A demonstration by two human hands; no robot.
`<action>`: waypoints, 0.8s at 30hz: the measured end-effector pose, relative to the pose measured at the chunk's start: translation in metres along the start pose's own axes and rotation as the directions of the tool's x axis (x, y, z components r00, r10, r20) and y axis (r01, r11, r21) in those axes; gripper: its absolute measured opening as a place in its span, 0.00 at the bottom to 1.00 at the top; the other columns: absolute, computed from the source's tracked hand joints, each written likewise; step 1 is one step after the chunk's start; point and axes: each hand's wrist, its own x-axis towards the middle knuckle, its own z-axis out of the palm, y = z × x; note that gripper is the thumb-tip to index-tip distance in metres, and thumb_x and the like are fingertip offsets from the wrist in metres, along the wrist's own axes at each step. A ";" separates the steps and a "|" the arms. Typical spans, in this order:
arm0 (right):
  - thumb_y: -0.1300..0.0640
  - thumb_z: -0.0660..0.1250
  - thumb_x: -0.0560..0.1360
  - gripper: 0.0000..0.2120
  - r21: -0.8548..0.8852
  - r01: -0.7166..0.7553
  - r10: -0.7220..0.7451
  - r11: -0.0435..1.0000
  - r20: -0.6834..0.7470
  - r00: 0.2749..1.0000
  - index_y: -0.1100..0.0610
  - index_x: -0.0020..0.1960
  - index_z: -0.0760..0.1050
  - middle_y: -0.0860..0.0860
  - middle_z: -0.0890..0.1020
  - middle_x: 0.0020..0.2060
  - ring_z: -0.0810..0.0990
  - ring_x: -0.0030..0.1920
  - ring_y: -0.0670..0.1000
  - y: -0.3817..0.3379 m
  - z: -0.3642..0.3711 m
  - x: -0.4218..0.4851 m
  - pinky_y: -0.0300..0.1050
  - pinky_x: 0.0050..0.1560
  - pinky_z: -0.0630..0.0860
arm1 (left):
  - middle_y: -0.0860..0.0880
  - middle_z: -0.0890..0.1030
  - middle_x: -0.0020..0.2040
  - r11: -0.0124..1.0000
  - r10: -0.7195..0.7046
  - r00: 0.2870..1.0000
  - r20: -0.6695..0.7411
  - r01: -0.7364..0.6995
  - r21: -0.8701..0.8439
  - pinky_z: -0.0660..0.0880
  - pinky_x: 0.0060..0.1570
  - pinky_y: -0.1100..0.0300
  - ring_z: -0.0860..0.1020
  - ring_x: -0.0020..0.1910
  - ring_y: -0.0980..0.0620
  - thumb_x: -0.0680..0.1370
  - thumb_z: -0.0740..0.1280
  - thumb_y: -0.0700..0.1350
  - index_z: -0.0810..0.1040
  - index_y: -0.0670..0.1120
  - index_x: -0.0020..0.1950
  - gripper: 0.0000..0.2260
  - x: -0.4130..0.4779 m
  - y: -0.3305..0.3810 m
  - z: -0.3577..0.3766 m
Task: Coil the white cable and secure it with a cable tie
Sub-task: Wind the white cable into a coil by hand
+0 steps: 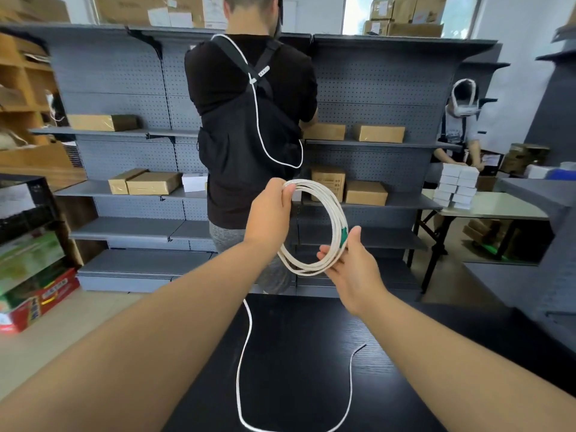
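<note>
White cable [324, 226]: several loops held up above the black tabletop [296, 353], loose tail trailing down across it. Left hand [271, 210] grip pinching the coil's top; right hand [349, 263] grip spread, loops resting across the fingers beside a green band [343, 236]. Likely risks: loops springing apart under so light a hold, tail snagging or kinking. No cable tie visible. Carton printing on the shelves [374, 141] too blurred to read.

- Daylight is pouring in through the window [408, 14] at one o'clock, washing that patch out to near white.
- Even, soft light is filling the room, leaving only faint shadows under the shelves [124, 188].
- The dark table [311, 353] at six o'clock is catching a dull sheen.
- Wide-angle distortion is bending straight lines toward the edges.
- Fine detail is looking slightly soft throughout.
</note>
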 end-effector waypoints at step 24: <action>0.54 0.55 0.80 0.10 -0.769 0.499 -0.256 0.400 0.429 0.866 0.57 0.45 0.71 0.50 0.68 0.31 0.66 0.31 0.48 -0.059 0.004 0.011 0.46 0.35 0.67 | 0.49 0.80 0.36 0.937 0.005 0.862 0.506 0.173 -0.304 0.77 0.43 0.57 0.79 0.36 0.52 0.80 0.58 0.49 0.75 0.46 0.47 0.10 -0.007 -0.010 -0.009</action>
